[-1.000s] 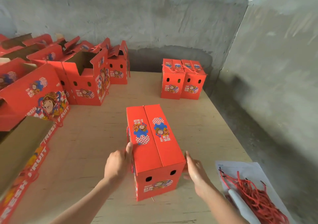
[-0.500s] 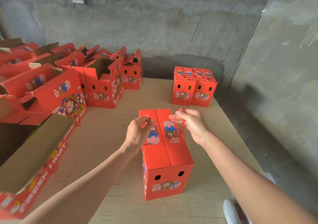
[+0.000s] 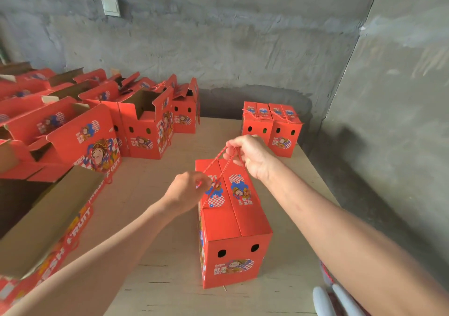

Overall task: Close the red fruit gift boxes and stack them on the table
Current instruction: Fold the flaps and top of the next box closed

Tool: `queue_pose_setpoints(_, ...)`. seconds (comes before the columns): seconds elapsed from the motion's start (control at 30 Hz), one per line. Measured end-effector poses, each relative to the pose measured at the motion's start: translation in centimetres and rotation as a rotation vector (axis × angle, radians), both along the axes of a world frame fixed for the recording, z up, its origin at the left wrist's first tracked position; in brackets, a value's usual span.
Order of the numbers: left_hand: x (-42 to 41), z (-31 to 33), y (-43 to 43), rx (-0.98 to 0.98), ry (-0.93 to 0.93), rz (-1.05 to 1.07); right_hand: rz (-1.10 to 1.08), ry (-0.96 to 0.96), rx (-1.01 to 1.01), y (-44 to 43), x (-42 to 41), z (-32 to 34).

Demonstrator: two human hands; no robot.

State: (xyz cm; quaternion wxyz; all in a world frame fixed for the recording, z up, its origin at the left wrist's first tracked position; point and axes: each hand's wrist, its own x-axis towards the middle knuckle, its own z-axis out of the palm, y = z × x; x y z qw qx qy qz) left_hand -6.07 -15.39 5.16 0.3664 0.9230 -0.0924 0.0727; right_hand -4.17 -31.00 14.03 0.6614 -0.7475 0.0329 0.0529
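Rightward on the table [image 3: 150, 194], the closed box [image 3: 233, 221] stands with bare wood around it; left grip [image 3: 189, 191] and right grip [image 3: 250, 155] both pinch its red cord [image 3: 213, 162].

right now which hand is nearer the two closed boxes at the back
Right. The right hand, holding the cord, is in front of the two closed boxes; the left hand is behind, at the near box.

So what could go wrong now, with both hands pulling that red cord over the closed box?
The right hand holds the cord up while the left hand pinches it lower; a hard tug might tear it from the box or tip the box over. The two top flaps look only folded together, so pulling could spring them open.
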Motion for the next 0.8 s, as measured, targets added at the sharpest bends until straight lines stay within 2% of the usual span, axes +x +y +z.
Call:
queue_pose_setpoints(0.13, -0.8, -0.3, 0.2, -0.002, -0.144, -0.084, -0.027, -0.104, 0.054, 0.5, 1.2, 3.1)
queue_pose_setpoints(0.23, -0.6, 1.6, 0.2, -0.09, -0.283, -0.089, -0.032, -0.21, 0.074, 0.6, 2.4, 6.2)
queue_pose_setpoints(0.33, -0.3, 3.3, 0.1, -0.154, -0.336, -0.119, -0.047, -0.299, 0.073, 0.6, 3.0, 8.3)
queue_pose_setpoints(0.43, 0.7, 3.2, -0.3, -0.157, -0.352, -0.127, -0.076, -0.304, 0.075, 0.3, 3.6, 8.4)
queue_pose_setpoints(0.57, 2.8, 0.9, -1.6, -0.078, -0.271, -0.109, -0.128, -0.245, 0.025, -0.9, 4.6, 5.8)
queue_pose_setpoints(0.67, 4.5, -1.4, -3.4, 0.065, -0.121, -0.041, -0.214, -0.204, -0.059, -2.0, 5.5, 3.5)
queue_pose_setpoints(0.8, 5.5, -4.0, -5.5, 0.06, 0.085, -0.077, -0.284, -0.223, -0.156, -3.7, 6.7, 0.9)
